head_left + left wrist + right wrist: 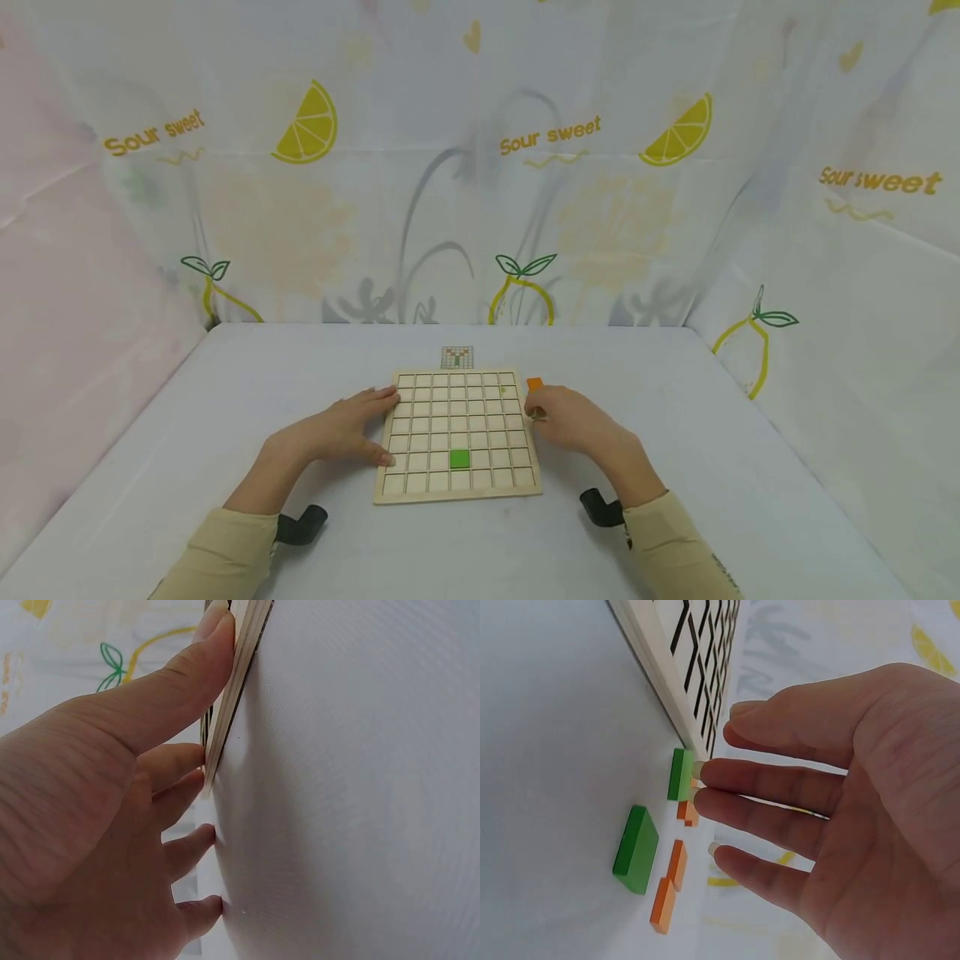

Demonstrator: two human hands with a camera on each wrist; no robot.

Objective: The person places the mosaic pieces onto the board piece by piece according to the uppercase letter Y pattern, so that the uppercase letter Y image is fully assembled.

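Note:
A square wooden grid board (457, 499) lies flat on the white table, with one green square tile (459, 459) in a cell near its front. My left hand (341, 429) rests along the board's left edge, thumb and fingers spread apart. Just off the right edge is my right hand (573, 417). In the right wrist view its fingers are nearly straight, with two fingertips at a green tile (679, 775) beside the board; the thumb stands away from it. Another green tile (636, 851) and several orange tiles (676, 864) lie close by, mostly hidden by the hand in the head view.
Behind the board lies a small card (457, 357) printed with a gridded, coloured pattern. A lemon-print curtain (450, 208) rises at the table's back edge. Black curved pieces (302, 527) stick out near both wrists.

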